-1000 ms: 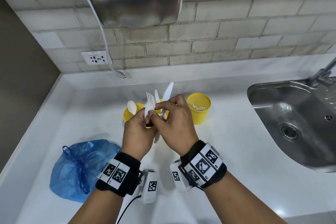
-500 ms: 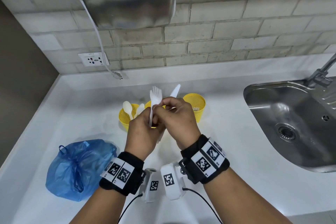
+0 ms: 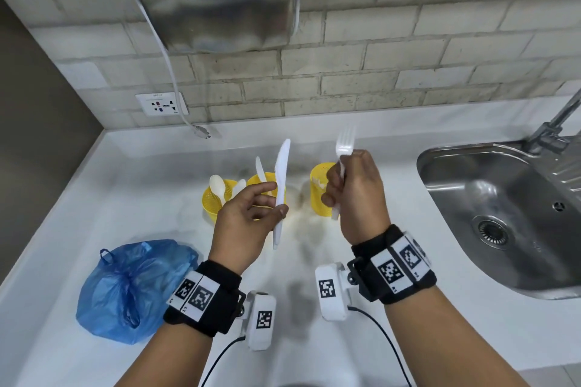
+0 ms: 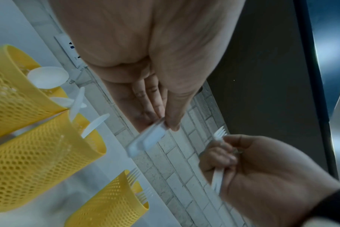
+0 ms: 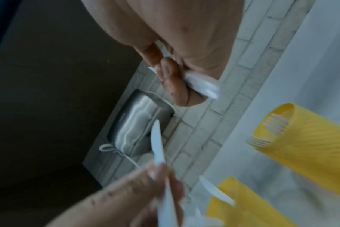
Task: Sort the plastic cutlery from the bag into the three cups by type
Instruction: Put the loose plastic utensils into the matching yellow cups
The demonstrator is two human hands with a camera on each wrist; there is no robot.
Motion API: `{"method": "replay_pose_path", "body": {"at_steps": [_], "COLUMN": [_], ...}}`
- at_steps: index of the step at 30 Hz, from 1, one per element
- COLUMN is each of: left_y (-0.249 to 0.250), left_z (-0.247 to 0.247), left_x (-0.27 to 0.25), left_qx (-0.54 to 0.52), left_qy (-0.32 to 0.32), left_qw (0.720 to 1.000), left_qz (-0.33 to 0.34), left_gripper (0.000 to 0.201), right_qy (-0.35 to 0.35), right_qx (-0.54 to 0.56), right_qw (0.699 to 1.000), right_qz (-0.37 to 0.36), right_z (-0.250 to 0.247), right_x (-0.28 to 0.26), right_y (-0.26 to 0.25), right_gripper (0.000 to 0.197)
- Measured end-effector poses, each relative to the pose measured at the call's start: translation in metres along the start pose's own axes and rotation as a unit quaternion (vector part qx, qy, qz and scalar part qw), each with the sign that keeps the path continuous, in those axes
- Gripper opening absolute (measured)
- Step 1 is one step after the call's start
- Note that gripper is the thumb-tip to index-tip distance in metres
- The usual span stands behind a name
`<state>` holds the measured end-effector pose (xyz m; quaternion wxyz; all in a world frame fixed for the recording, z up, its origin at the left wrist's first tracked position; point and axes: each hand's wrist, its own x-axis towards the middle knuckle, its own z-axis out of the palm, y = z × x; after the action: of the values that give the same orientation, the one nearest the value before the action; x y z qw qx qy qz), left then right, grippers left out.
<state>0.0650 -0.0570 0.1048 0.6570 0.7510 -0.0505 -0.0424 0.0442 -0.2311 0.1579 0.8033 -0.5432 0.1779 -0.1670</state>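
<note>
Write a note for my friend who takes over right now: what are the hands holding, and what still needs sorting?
Left hand pinches a white plastic knife, blade up.
Right hand grips a white plastic fork, tines up.
Three yellow mesh plastic cups stand in a row: left cup has spoons, middle cup has a knife, right cup has forks.
Left to do: knife into the middle cup, fork into the right cup.
The blue plastic bag lies at the left; whether more is inside cannot be seen.
</note>
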Motion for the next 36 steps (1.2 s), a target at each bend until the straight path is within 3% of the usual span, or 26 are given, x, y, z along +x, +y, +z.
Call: {"method": "replay_pose_path", "body": {"at_steps": [3,6,11,18,20,25,28,32,36], "left_y": [0.001,0.001,0.004,0.002,0.001,0.0,0.005,0.011,0.014], "left_z": [0.005,0.009,0.012,0.01,0.009,-0.005,-0.013,-0.017,-0.013], "left_x": [-0.001,-0.002,-0.006,-0.005,-0.004,0.004,0.01,0.025,0.05], "left_qx": [-0.012,-0.02,-0.009,0.006,0.0,-0.02,-0.011,0.021,0.08], "left_qy": [-0.008,-0.026,-0.061,-0.054,-0.042,0.005,0.029,0.045,0.061], "left_qw": [1.0,0.999,0.998,0.999,0.999,0.999,0.999,0.999,0.994], "left_qz": [-0.004,-0.008,0.0,-0.002,-0.011,-0.028,-0.019,0.005,0.048], "left_gripper": [0.031,0.03,0.019,0.002,0.005,0.006,0.013,0.017,0.021], "right_qy": [-0.036,-0.099,-0.112,-0.152,-0.137,0.002,-0.002,-0.068,-0.099], "right_qx": [-0.083,-0.158,-0.133,-0.159,-0.169,-0.231,-0.344,-0.502,-0.562], "right_qw": [0.995,0.982,0.985,0.975,0.976,0.973,0.938,0.862,0.821], "right_qz": [0.047,0.015,-0.008,-0.016,-0.024,-0.027,-0.037,-0.03,-0.026], "right_z": [-0.003,-0.001,0.001,0.0,-0.008,-0.046,-0.069,-0.084,-0.083], "right_x": [-0.002,-0.011,-0.016,-0.009,0.003,0.047,0.068,0.086,0.092], "right_y": [0.024,0.038,0.044,0.05,0.049,0.051,0.05,0.059,0.07], "right_gripper": [0.015,0.023,0.014,0.008,0.016,0.013,0.023,0.028,0.009]}}
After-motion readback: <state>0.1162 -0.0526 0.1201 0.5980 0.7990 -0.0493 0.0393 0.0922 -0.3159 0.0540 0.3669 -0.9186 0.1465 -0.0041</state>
